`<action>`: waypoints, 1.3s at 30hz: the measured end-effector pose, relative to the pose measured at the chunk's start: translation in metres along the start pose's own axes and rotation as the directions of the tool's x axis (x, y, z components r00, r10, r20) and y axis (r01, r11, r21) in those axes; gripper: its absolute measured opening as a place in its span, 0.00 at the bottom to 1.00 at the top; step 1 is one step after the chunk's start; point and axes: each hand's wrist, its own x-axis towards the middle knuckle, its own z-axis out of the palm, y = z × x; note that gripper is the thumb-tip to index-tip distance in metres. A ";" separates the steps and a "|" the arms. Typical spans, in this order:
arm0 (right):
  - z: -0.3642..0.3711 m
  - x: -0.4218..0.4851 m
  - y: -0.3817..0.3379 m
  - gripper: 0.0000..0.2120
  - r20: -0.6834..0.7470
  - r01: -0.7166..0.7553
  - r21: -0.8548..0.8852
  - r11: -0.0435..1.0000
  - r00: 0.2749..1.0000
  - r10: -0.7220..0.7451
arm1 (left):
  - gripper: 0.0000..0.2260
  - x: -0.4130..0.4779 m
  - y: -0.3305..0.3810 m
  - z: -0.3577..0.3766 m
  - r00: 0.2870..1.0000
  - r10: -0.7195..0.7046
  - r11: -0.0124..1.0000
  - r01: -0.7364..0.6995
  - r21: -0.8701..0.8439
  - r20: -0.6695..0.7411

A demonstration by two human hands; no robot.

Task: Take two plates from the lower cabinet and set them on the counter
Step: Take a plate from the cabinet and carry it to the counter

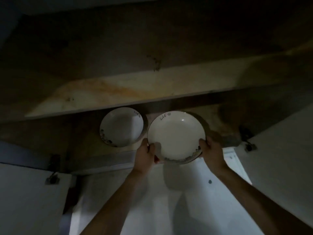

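A white plate point(177, 137) with dark markings along its rim is held over the front edge of the lower cabinet shelf. My left hand point(146, 154) grips its left rim and my right hand point(211, 152) grips its right rim. A second white plate point(121, 127) of the same kind rests on the shelf just to the left, partly under the shelf above, touched by neither hand. The scene is dim.
A pale wooden shelf board point(135, 90) runs across above the plates. The two cabinet doors stand open, one at the left point(30, 192) and one at the right point(279, 158), each with a metal hinge. The pale floor point(152, 200) lies below.
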 end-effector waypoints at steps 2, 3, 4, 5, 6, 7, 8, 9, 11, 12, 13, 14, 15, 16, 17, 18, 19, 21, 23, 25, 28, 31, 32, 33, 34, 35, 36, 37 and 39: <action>-0.023 -0.052 -0.027 0.07 -0.034 -0.083 -0.010 0.996 0.996 0.083 | 0.05 -0.054 0.029 -0.010 0.998 -0.067 0.998 0.067 0.008 0.008; -0.035 -0.077 -0.044 0.06 -0.033 -0.128 -0.026 0.991 0.991 0.127 | 0.06 -0.083 0.047 -0.017 0.994 -0.110 0.994 0.110 0.013 0.010; -0.049 -0.104 -0.066 0.07 -0.018 -0.168 -0.049 0.985 0.986 0.167 | 0.06 -0.113 0.066 -0.023 0.988 -0.152 0.988 0.152 0.018 0.016; -0.062 -0.131 -0.087 0.08 -0.002 -0.189 -0.075 0.979 0.982 0.189 | 0.06 -0.144 0.087 -0.030 0.982 -0.187 0.982 0.186 0.026 0.023; -0.076 -0.158 -0.111 0.09 0.017 -0.198 -0.094 0.976 0.980 0.200 | 0.06 -0.174 0.112 -0.039 0.975 -0.217 0.976 0.216 0.032 0.036; -0.090 -0.183 -0.137 0.10 0.036 -0.204 -0.115 0.972 0.977 0.209 | 0.06 -0.204 0.139 -0.047 0.970 -0.237 0.971 0.236 0.029 0.057; -0.105 -0.204 -0.167 0.11 0.051 -0.216 -0.128 0.968 0.973 0.224 | 0.06 -0.232 0.168 -0.056 0.967 -0.245 0.969 0.245 0.013 0.072; -0.120 -0.225 -0.198 0.12 0.055 -0.225 -0.148 0.963 0.970 0.235 | 0.06 -0.261 0.202 -0.064 0.962 -0.258 0.966 0.260 -0.009 0.088; -0.150 -0.271 -0.266 0.14 0.050 -0.247 -0.195 0.949 0.964 0.262 | 0.06 -0.319 0.271 -0.085 0.942 -0.320 0.945 0.325 -0.035 0.099; -0.164 -0.293 -0.302 0.14 0.063 -0.252 -0.191 0.949 0.961 0.268 | 0.06 -0.346 0.304 -0.096 0.934 -0.343 0.937 0.348 -0.038 0.098; -0.178 -0.314 -0.338 0.14 0.085 -0.248 -0.184 0.951 0.960 0.266 | 0.06 -0.371 0.334 -0.106 0.927 -0.361 0.930 0.365 -0.030 0.100; -0.192 -0.333 -0.374 0.13 0.101 -0.234 -0.184 0.955 0.962 0.255 | 0.07 -0.394 0.365 -0.116 0.924 -0.368 0.928 0.372 -0.021 0.106; -0.204 -0.350 -0.408 0.12 0.101 -0.224 -0.175 0.959 0.965 0.244 | 0.07 -0.414 0.394 -0.127 0.927 -0.359 0.932 0.362 -0.008 0.111; -0.215 -0.363 -0.438 0.12 0.089 -0.209 -0.170 0.963 0.970 0.226 | 0.07 -0.431 0.422 -0.136 0.935 -0.337 0.941 0.339 -0.004 0.115; -0.224 -0.374 -0.464 0.12 0.076 -0.188 -0.171 0.967 0.976 0.203 | 0.07 -0.444 0.449 -0.143 0.945 -0.308 0.950 0.311 -0.006 0.112; -0.232 -0.384 -0.485 0.13 0.060 -0.165 -0.166 0.972 0.982 0.177 | 0.07 -0.456 0.472 -0.150 0.954 -0.279 0.959 0.282 -0.008 0.106; -0.239 -0.393 -0.502 0.14 0.044 -0.146 -0.161 0.976 0.987 0.155 | 0.06 -0.465 0.493 -0.154 0.964 -0.246 0.969 0.248 -0.009 0.099; -0.249 -0.406 -0.531 0.15 0.002 -0.113 -0.149 0.982 0.993 0.115 | 0.06 -0.478 0.525 -0.160 0.984 -0.160 0.987 0.161 -0.004 0.082; -0.253 -0.415 -0.549 0.16 -0.048 -0.081 -0.118 0.990 0.996 0.076 | 0.05 -0.485 0.544 -0.163 0.993 -0.091 0.996 0.090 0.013 0.074; -0.256 -0.431 -0.559 0.15 -0.116 -0.053 -0.075 0.996 0.992 0.044 | 0.06 -0.491 0.555 -0.167 0.995 -0.025 0.999 0.022 0.024 0.097; -0.258 -0.469 -0.557 0.13 -0.272 -0.054 0.033 0.998 0.960 0.061 | 0.08 -0.498 0.557 -0.170 0.973 0.044 0.992 -0.069 0.104 0.225; -0.248 -0.523 -0.533 0.12 -0.387 -0.120 0.181 0.976 0.904 0.183 | 0.08 -0.509 0.550 -0.172 0.916 0.069 0.967 -0.158 0.199 0.395; -0.244 -0.544 -0.522 0.12 -0.431 -0.140 0.222 0.965 0.874 0.226 | 0.08 -0.513 0.547 -0.171 0.884 0.068 0.954 -0.193 0.228 0.462; -0.240 -0.565 -0.511 0.13 -0.473 -0.161 0.256 0.953 0.839 0.269 | 0.06 -0.517 0.541 -0.168 0.849 0.060 0.941 -0.224 0.255 0.526; -0.238 -0.587 -0.502 0.15 -0.511 -0.180 0.290 0.940 0.801 0.311 | 0.05 -0.522 0.536 -0.164 0.811 0.044 0.931 -0.246 0.271 0.584; -0.237 -0.608 -0.492 0.17 -0.548 -0.186 0.328 0.926 0.761 0.347 | 0.04 -0.527 0.531 -0.157 0.772 0.025 0.924 -0.261 0.281 0.635; -0.237 -0.627 -0.483 0.19 -0.586 -0.186 0.364 0.913 0.716 0.379 | 0.04 -0.532 0.526 -0.148 0.731 0.010 0.917 -0.279 0.285 0.682; -0.239 -0.646 -0.474 0.20 -0.625 -0.186 0.392 0.901 0.665 0.409 | 0.04 -0.538 0.521 -0.136 0.682 -0.007 0.908 -0.302 0.290 0.731; -0.246 -0.680 -0.465 0.21 -0.694 -0.180 0.440 0.880 0.553 0.461 | 0.05 -0.554 0.516 -0.109 0.567 -0.041 0.890 -0.353 0.288 0.822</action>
